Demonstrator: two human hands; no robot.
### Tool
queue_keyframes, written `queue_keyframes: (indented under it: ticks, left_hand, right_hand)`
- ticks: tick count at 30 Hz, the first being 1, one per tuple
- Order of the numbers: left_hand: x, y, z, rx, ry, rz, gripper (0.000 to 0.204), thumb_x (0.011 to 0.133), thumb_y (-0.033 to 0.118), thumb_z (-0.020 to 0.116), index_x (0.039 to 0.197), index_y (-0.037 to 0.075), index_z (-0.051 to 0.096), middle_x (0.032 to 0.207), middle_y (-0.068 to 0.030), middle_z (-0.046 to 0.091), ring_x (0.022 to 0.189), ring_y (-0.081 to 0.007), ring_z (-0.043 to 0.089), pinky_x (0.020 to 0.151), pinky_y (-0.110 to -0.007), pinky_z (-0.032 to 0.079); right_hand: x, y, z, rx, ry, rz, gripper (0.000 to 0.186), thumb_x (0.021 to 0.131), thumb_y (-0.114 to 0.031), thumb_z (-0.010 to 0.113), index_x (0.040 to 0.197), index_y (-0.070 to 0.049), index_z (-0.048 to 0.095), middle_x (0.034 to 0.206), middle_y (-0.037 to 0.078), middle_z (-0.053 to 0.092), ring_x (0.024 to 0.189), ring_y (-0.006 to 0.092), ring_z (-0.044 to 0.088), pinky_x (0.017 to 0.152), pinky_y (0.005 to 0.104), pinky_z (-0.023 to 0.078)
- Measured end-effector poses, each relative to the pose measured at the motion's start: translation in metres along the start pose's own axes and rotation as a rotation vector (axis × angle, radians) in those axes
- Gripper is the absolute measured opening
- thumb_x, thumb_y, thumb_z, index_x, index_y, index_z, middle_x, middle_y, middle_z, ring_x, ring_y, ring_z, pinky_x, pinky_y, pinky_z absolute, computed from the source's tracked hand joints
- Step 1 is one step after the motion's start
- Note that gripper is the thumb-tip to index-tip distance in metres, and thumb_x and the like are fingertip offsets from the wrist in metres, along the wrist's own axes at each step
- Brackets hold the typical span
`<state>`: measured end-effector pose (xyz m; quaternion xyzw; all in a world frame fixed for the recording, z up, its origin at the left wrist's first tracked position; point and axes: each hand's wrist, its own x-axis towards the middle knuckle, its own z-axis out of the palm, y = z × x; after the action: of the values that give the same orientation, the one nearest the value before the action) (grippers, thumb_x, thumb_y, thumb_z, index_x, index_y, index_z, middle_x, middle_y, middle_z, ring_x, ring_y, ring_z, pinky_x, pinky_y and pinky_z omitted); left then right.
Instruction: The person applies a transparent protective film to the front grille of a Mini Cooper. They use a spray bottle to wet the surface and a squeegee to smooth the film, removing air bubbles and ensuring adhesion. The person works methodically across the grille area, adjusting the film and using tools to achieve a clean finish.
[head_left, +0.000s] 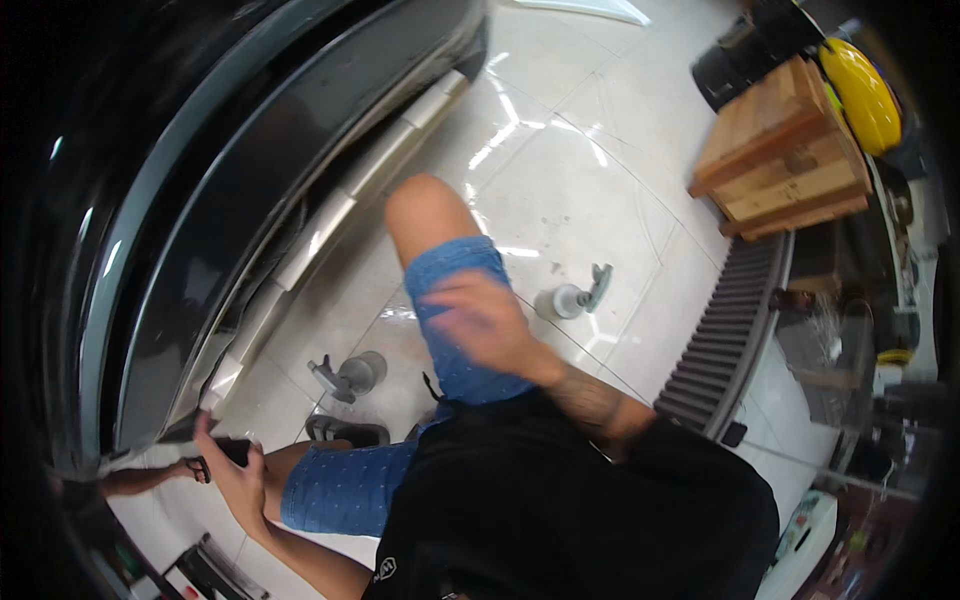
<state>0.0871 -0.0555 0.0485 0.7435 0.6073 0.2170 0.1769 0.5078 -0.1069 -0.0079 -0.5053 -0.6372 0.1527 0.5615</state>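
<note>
My left hand [236, 485] is low at the left, near the bottom edge of a dark car body panel [240, 190]. Its thumb and fingers are apart, and a black flat object [235, 450] shows between them, seemingly held; its kind is unclear. My right hand [485, 320] is in front of my raised thigh in blue shorts, its fingers smeared by motion. Nearest to it, a spray bottle [560, 301] with a grey trigger head is on the wet tile floor. Between my legs and the car is another spray bottle [362, 373] with a grey head.
A wooden box-like stool [785, 150] is at the upper right, with a yellow rounded object [862, 97] and a black cylindrical thing [735, 65] beside it. A dark ribbed panel [725, 335] stands below. Another person's foot [190, 470] is at the lower left.
</note>
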Motion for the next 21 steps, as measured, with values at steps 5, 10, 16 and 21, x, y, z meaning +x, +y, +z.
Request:
queue_keyframes:
  ticks: [5,10,16,21]
  left_hand:
    - [-0.054,0.006,-0.016,0.312,-0.079,-0.217,0.088,0.059,0.005,0.071,0.143,0.007,0.042,0.146,-0.0256,0.041,0.135,-0.0426,0.039,0.112,-0.047,0.032]
    - [-0.083,-0.032,-0.016,0.217,0.039,-0.310,0.089,0.063,0.006,0.074,0.145,0.010,0.041,0.152,-0.0257,0.034,0.142,-0.0434,0.030,0.117,-0.046,0.028]
    - [-0.044,0.013,-0.042,0.333,0.203,-0.204,0.075,0.075,0.014,0.076,0.142,0.008,0.045,0.149,-0.0218,0.039,0.140,-0.0404,0.034,0.114,-0.042,0.031]
    - [0.089,0.093,-0.088,0.241,0.541,0.332,0.042,0.086,0.004,0.065,0.127,0.005,0.058,0.127,-0.0148,0.056,0.116,-0.0349,0.052,0.100,-0.040,0.041]
  right_hand:
    - [-0.215,0.094,-0.112,-0.211,-0.007,1.235,0.026,0.091,-0.020,0.058,0.070,-0.004,0.060,0.059,0.001,0.054,0.050,0.0098,0.050,0.046,0.0275,0.039]
    - [-0.282,0.136,-0.146,0.052,-0.251,1.538,0.020,0.089,-0.014,0.062,0.074,-0.001,0.065,0.060,0.011,0.063,0.050,0.0196,0.062,0.044,0.0321,0.049]
    - [-0.041,0.030,-0.043,-0.284,0.010,0.434,0.010,0.091,-0.004,0.059,0.089,0.003,0.065,0.072,0.015,0.067,0.061,0.0228,0.063,0.059,0.0350,0.050]
    - [0.010,0.026,0.133,0.299,-0.451,0.324,0.030,0.090,-0.004,0.061,0.120,0.000,0.059,0.089,0.009,0.067,0.079,0.0155,0.063,0.072,0.0288,0.051]
